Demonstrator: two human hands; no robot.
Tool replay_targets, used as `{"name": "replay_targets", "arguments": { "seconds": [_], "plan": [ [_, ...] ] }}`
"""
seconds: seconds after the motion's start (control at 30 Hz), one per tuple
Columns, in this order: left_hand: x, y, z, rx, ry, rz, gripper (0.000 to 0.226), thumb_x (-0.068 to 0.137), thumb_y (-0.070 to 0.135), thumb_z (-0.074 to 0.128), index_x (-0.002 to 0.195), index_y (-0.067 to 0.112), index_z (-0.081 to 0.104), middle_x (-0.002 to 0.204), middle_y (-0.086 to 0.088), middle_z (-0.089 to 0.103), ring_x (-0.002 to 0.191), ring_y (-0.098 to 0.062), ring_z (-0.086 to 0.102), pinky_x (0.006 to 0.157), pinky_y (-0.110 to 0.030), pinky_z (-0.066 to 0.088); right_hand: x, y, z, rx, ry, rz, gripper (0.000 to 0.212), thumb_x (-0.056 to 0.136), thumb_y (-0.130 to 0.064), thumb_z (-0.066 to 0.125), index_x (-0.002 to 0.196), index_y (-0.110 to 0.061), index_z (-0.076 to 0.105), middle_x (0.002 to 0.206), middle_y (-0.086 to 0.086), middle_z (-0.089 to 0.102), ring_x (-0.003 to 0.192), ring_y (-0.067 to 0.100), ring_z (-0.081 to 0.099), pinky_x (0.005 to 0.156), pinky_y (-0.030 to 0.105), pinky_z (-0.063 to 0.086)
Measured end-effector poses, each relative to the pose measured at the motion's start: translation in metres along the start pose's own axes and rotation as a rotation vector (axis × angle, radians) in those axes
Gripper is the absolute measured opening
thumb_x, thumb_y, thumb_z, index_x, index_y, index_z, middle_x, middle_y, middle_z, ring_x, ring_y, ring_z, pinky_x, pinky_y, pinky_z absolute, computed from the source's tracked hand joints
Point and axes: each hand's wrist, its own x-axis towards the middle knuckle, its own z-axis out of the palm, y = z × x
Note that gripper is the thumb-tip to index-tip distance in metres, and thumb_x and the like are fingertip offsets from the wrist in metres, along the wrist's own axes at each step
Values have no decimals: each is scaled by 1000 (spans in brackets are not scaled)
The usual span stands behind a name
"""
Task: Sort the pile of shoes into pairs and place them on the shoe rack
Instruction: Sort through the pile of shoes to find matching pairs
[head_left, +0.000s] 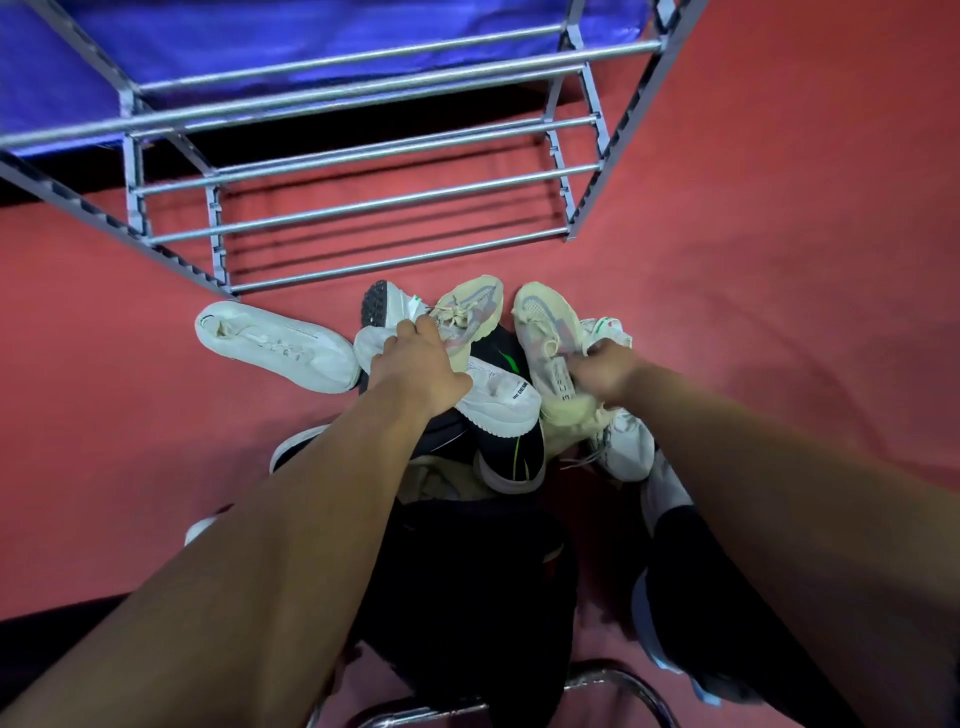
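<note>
A pile of shoes lies on the red floor in front of the metal shoe rack (363, 208). My left hand (415, 358) grips a cream knit sneaker (472, 304) near its laces, on top of the pile. My right hand (605, 371) grips the matching cream knit sneaker (545, 332) at its collar. Under my left hand sits a white sneaker with a ribbed sole (498, 397). A white sneaker (275, 345) lies apart at the left. A black sneaker with a green line (511, 447) is in the middle of the pile.
The rack's bars hold no shoes; a blue fabric cover (260, 36) hangs behind it. Another white sneaker (626, 441) lies under my right hand. My dark-clothed legs and a chrome stool frame (597, 680) fill the bottom. Red floor spreads to both sides.
</note>
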Motion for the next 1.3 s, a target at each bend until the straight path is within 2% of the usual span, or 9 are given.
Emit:
{"name": "replay_targets", "arguments": {
  "seconds": [0.13,0.27,0.53,0.73,0.9,1.0,1.1,1.17,1.3],
  "plan": [
    [7,-1,1,-48,24,-26,80,77,41,79,139,10,38,132,-8,48,119,-29,54,88,-42,53,-1,-3,15,-84,84,-49,54,95,-47,52,129,-5,52,119,14,61,92,27,63,69,32,49],
    [14,-1,1,-98,-6,-81,100,76,51,82,150,7,31,142,-10,48,130,-29,49,97,-42,51,-2,-13,20,-131,61,-53,63,91,-71,45,99,-11,60,111,12,61,99,28,62,89,39,52],
    [17,-2,2,-69,-33,-71,111,85,66,69,162,8,16,155,-12,43,141,-33,41,107,-44,46,-1,-21,21,-588,-65,-59,88,98,-58,48,163,-7,20,164,18,19,153,34,15,120,43,25],
    [6,-3,4,-42,43,-30,107,91,63,64,164,4,12,160,-15,38,143,-34,38,110,-44,42,3,-32,23,-590,-25,-29,117,83,-50,68,162,3,0,164,22,17,149,39,25,114,47,39],
    [-6,2,-2,7,157,-10,104,94,53,65,164,3,7,159,-12,37,142,-34,35,112,-42,37,-2,-31,21,-394,190,-22,103,60,-62,65,147,-13,43,140,10,50,129,38,47,99,45,48],
    [-10,3,-21,-72,57,-123,109,89,47,71,164,1,6,153,-12,43,138,-36,41,99,-40,46,-12,-43,10,-300,171,-25,76,65,-62,63,124,-14,62,116,6,61,108,32,60,86,37,52],
    [-29,1,-49,-113,-126,-232,70,78,36,77,136,5,56,117,-4,62,97,-23,65,70,-31,54,-27,-54,-2,-216,64,-56,58,78,-49,73,123,-13,63,110,7,63,98,29,62,77,34,50],
    [-51,-2,-65,-113,-229,-223,43,77,34,78,110,10,64,101,-3,60,86,-19,63,72,-31,56,-44,-59,-5,-273,47,-106,66,77,-49,74,129,-11,62,114,7,62,100,29,61,78,35,49],
    [-98,-19,-82,-326,-306,-266,62,71,30,80,124,9,54,122,-9,56,101,-30,61,85,-40,57,-95,-70,-2,-431,116,-205,89,63,-57,74,135,-7,55,126,13,54,115,31,54,82,36,48]
  ]
}}
